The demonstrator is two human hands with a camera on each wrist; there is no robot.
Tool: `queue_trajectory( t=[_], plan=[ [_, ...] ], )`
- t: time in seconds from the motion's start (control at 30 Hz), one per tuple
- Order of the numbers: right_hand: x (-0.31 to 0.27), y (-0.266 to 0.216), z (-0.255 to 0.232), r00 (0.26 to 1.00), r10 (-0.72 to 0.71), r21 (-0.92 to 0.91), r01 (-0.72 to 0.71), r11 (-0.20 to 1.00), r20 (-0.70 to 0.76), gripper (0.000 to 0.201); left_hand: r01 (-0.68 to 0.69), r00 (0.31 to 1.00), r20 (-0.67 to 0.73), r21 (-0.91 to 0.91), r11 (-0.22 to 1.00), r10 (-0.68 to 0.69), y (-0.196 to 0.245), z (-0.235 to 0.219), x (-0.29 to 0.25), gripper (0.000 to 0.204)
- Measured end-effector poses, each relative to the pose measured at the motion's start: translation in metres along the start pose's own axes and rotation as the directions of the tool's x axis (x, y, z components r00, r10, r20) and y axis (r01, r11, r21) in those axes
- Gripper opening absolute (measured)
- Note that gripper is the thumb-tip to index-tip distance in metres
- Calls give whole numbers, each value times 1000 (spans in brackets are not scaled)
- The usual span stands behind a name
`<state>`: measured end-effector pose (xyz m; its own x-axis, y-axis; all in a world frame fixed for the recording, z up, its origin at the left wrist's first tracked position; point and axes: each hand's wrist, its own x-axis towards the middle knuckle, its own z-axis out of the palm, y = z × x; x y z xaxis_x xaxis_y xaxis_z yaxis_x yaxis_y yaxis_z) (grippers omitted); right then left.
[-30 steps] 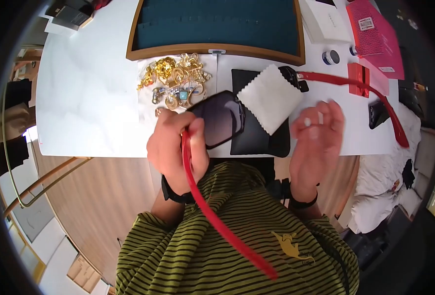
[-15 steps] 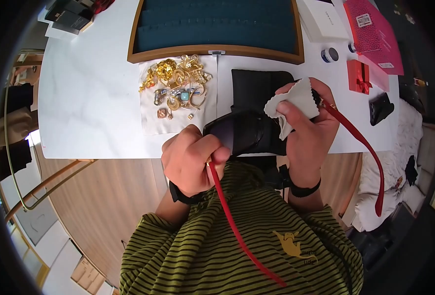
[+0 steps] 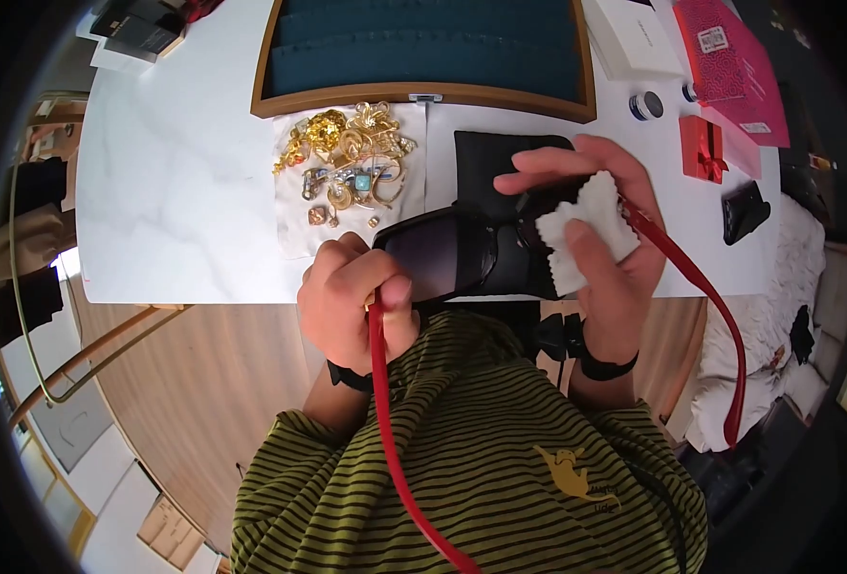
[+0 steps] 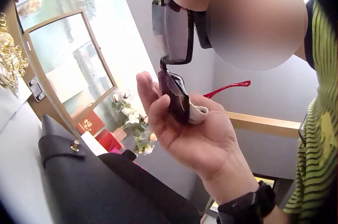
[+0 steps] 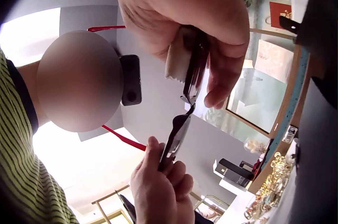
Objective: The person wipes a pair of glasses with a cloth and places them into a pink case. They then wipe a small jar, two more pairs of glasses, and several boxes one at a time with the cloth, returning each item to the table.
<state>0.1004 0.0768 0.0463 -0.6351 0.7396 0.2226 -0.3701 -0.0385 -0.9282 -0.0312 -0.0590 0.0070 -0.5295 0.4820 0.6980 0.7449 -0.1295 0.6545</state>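
Sunglasses [image 3: 433,253] with dark lenses and red temples are held up between both hands, close over the near table edge. My left hand [image 3: 352,301] grips them at the hinge corner of one lens, its temple hanging down over the striped shirt. On the other lens, my right hand [image 3: 624,244] pinches a white cloth [image 3: 591,230] with a zigzag edge, thumb on the cloth and fingers behind the lens. The right wrist view shows the cloth [image 5: 178,57] folded against that lens. Beneath the sunglasses lies a black pouch [image 3: 500,158], partly covered by them.
Gold jewellery [image 3: 347,158] is heaped on a pale cloth [image 3: 299,230] at the left. Behind stands an open wooden case [image 3: 423,99] lined in dark teal. To the right are a small jar [image 3: 645,105], a red gift box [image 3: 701,148], a black pouch [image 3: 746,212] and a pink bag [image 3: 729,72].
My right hand has picked up the white cloth from the black pouch and brought it onto the lens. Its fingers have since spread behind the lens. The left hand keeps its grip, shifting slightly.
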Motion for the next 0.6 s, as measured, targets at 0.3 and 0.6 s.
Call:
queue_trajectory(
  t=[0.3, 0.6],
  plan=[
    [-2, 7, 4, 975, 28, -371, -111, 922, -221, 48, -29, 998, -51, 50, 998, 32, -2, -4, 2, 16],
    [1, 2, -1, 956, -113, -633, -88, 769, -270, 20, -62, 998, -33, -32, 998, 61, -1, -2, 1, 21]
  ],
)
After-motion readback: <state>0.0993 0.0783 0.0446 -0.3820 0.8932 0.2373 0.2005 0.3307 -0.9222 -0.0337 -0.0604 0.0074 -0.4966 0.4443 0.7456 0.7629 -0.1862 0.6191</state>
